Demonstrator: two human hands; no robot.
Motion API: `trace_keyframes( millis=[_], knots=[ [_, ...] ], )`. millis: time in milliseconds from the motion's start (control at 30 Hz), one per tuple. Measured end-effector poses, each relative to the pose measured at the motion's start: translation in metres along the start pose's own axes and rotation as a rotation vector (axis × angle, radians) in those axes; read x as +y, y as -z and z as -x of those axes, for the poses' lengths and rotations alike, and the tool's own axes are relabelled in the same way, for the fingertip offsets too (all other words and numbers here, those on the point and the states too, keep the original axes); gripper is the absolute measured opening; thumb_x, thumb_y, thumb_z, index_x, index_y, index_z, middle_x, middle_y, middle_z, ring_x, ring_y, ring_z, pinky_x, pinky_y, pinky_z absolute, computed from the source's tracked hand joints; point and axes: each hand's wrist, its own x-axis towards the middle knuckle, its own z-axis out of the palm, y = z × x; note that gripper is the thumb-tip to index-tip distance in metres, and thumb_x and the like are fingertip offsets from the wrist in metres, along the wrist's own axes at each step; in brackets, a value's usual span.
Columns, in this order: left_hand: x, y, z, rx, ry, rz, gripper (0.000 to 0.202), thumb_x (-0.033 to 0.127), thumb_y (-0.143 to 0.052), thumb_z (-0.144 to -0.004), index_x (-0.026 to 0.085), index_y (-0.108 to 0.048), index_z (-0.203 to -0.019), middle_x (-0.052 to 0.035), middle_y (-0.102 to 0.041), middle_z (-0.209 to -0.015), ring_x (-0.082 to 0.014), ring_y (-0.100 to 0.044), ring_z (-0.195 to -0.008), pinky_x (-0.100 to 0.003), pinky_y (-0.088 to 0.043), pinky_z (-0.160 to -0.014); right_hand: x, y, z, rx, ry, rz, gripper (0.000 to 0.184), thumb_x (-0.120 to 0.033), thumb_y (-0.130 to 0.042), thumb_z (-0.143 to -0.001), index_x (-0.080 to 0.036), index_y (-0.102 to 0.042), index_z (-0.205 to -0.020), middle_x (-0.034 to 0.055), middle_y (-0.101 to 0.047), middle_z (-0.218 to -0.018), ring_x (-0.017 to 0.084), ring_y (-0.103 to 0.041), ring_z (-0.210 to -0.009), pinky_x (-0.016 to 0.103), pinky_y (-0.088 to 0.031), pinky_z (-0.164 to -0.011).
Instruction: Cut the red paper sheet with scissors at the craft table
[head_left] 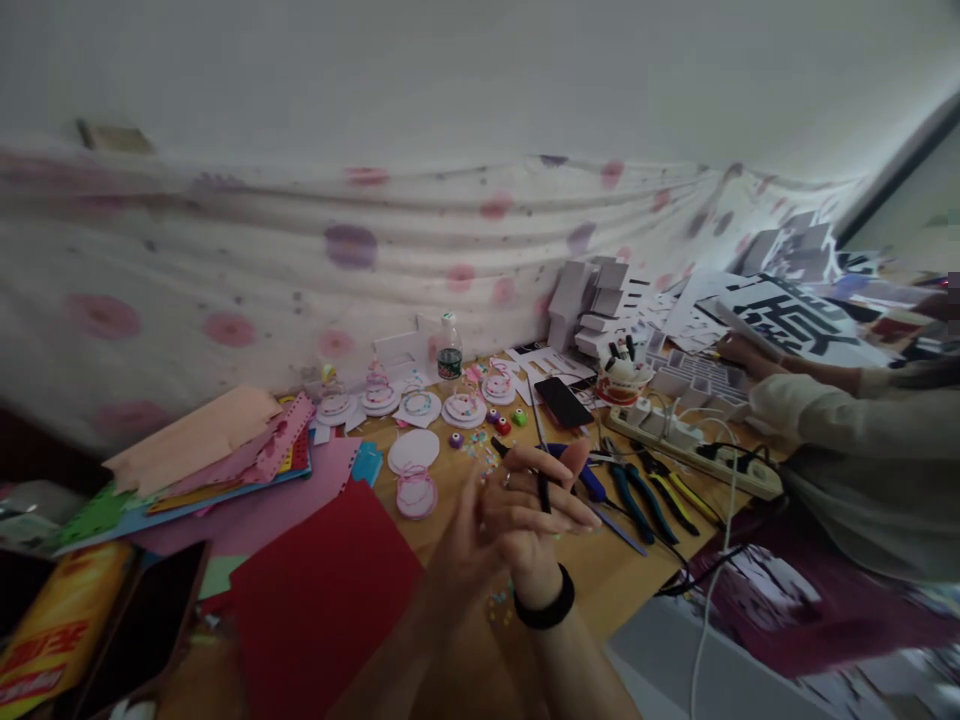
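My left hand [471, 535] and my right hand [523, 545] meet over the front of the wooden table, touching each other with fingers overlapping. Several outstretched fingers point to the right, one with a ring [506, 481]. A narrow black strip [544, 492] shows between the fingers; whether it is held cannot be made out. Around my right wrist sits a black band [546, 600]. Just behind the hands are small colourful beads [480, 445] and blue-handled pliers [592, 487]. Round white cards with pink beaded strings [415, 490] lie to the left.
Red sheet [322, 600] and stacked coloured felt [202, 440] cover the left. Rearward stand a bottle [449, 350] and a phone [564, 402]. Rightward are green pliers [641, 500], yellow pliers [675, 495], a power strip [697, 455] and another person's sleeve [810, 420].
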Motion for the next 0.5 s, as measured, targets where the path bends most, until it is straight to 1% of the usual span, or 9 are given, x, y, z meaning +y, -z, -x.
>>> trace_keyframes(
  millis=[33,67,100,167,233,300,367,433,500],
  knots=[
    [-0.002,-0.014,-0.009,-0.059,-0.03,0.034,0.077,0.079,-0.061,-0.074,0.024,-0.054,-0.127,-0.0133,-0.062,-0.133,-0.0322,-0.056,-0.125,-0.041,-0.051,-0.099,-0.006,0.0,0.003,0.078,-0.013,0.085,0.036,-0.049,-0.044,-0.105,-0.021,-0.054,-0.086,-0.0153,-0.055,-0.044,-0.001,-0.034,-0.026,0.012,-0.046,-0.051],
    [-0.004,-0.023,-0.014,-0.071,-0.023,-0.004,0.058,0.071,-0.059,-0.082,0.022,-0.062,-0.112,-0.0127,-0.066,-0.122,-0.0304,-0.062,-0.114,-0.038,-0.053,-0.091,-0.014,-0.001,0.007,0.169,-0.039,0.191,0.038,-0.054,-0.049,-0.101,-0.021,-0.051,-0.082,-0.0176,-0.046,-0.037,0.0,-0.024,-0.023,0.012,-0.046,-0.051],
    [-0.007,-0.026,-0.016,-0.082,-0.013,-0.086,0.045,0.064,-0.058,-0.087,0.02,-0.065,-0.096,-0.0113,-0.069,-0.106,-0.0274,-0.065,-0.099,-0.036,-0.052,-0.082,-0.023,-0.002,0.011,0.264,-0.073,0.309,0.043,-0.059,-0.053,-0.098,-0.021,-0.048,-0.079,-0.0193,-0.039,-0.032,0.0,-0.016,-0.022,0.013,-0.045,-0.05],
    [-0.011,-0.024,-0.014,-0.107,0.024,-0.304,0.038,0.053,-0.055,-0.092,0.019,-0.061,-0.076,-0.0051,-0.063,-0.076,-0.02,-0.06,-0.071,-0.032,-0.045,-0.065,-0.041,-0.008,0.018,0.423,-0.156,0.549,0.05,-0.066,-0.058,-0.091,-0.021,-0.044,-0.074,-0.0205,-0.03,-0.028,0.0,-0.004,-0.022,0.014,-0.041,-0.045],
    [-0.01,-0.016,-0.01,-0.159,0.037,-0.469,0.035,0.049,-0.052,-0.094,0.019,-0.058,-0.076,0.0,-0.056,-0.065,-0.0159,-0.051,-0.06,-0.03,-0.036,-0.06,-0.056,-0.017,0.022,0.517,-0.235,0.744,0.052,-0.067,-0.063,-0.087,-0.022,-0.043,-0.072,-0.0197,-0.026,-0.027,0.0,-0.003,-0.023,0.014,-0.036,-0.04],
    [-0.004,-0.007,-0.008,-0.185,0.023,-0.576,0.034,0.045,-0.045,-0.098,0.021,-0.057,-0.078,0.0007,-0.058,-0.068,-0.0153,-0.051,-0.062,-0.03,-0.033,-0.061,-0.068,-0.03,0.024,0.595,-0.308,0.899,0.049,-0.065,-0.068,-0.084,-0.022,-0.047,-0.074,-0.0175,-0.03,-0.029,0.002,-0.014,-0.023,0.014,-0.035,-0.04],
    [0.004,0.0,-0.009,-0.176,0.007,-0.705,0.036,0.04,-0.039,-0.1,0.021,-0.05,-0.072,0.0002,-0.059,-0.069,-0.0155,-0.053,-0.064,-0.03,-0.031,-0.061,-0.078,-0.044,0.025,0.642,-0.378,1.04,0.044,-0.059,-0.075,-0.082,-0.02,-0.054,-0.079,-0.0125,-0.045,-0.036,0.004,-0.035,-0.03,0.014,-0.039,-0.044],
    [0.011,0.007,-0.011,-0.174,0.009,-0.845,0.035,0.036,-0.036,-0.099,0.022,-0.045,-0.069,0.0004,-0.058,-0.067,-0.0158,-0.053,-0.063,-0.029,-0.03,-0.06,-0.088,-0.058,0.027,0.657,-0.431,1.153,0.041,-0.051,-0.083,-0.076,-0.018,-0.061,-0.087,-0.0046,-0.063,-0.051,0.007,-0.054,-0.042,0.015,-0.043,-0.048],
    [0.017,0.016,-0.016,-0.167,0.0,-0.943,0.034,0.035,-0.033,-0.099,0.022,-0.047,-0.07,-0.0001,-0.06,-0.068,-0.0164,-0.054,-0.063,-0.029,-0.031,-0.06,-0.098,-0.07,0.032,0.676,-0.464,1.237,0.044,-0.046,-0.088,-0.071,-0.017,-0.065,-0.095,0.0031,-0.074,-0.067,0.012,-0.065,-0.055,0.018,-0.048,-0.053]
  ],
)
